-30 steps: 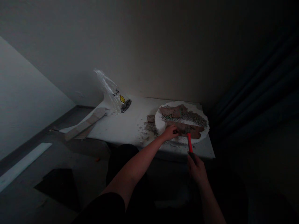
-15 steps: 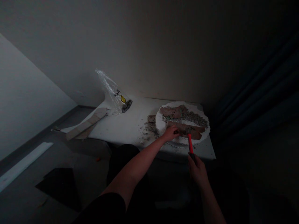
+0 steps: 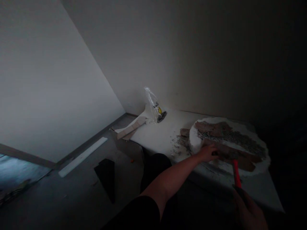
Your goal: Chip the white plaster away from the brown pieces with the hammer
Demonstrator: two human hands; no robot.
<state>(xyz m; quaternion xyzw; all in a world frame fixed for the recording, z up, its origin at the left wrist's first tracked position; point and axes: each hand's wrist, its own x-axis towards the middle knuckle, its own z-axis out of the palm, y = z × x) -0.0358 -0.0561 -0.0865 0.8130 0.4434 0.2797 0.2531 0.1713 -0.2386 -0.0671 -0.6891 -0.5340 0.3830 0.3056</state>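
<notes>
A white round foam disc (image 3: pixel 261 166) lies on a low white board (image 3: pixel 158 135) by the wall. Brown bark-like pieces (image 3: pixel 216 128) and grey gravel (image 3: pixel 240 138) cover its top. My left hand (image 3: pixel 208 152) rests on the disc's near left edge, its fingers closed on a long brown piece (image 3: pixel 242 157). My right hand (image 3: pixel 249 212) is at the lower right, wrapped round the dark grip of a tool with a red shaft (image 3: pixel 236 174) whose tip reaches the brown piece. The tool's head is hard to make out in the dim light.
A clear plastic bag (image 3: pixel 155 110) with dark contents stands at the board's far end. A pale strip (image 3: pixel 130 127) lies off the board's left corner. Loose crumbs (image 3: pixel 178 143) are scattered left of the disc. A white strip (image 3: pixel 82 156) and a dark sheet (image 3: pixel 105 175) lie on the grey floor.
The view has swung left and lower, so the disc and both hands now sit further right. My hands keep their hold on the brown piece and the tool.
</notes>
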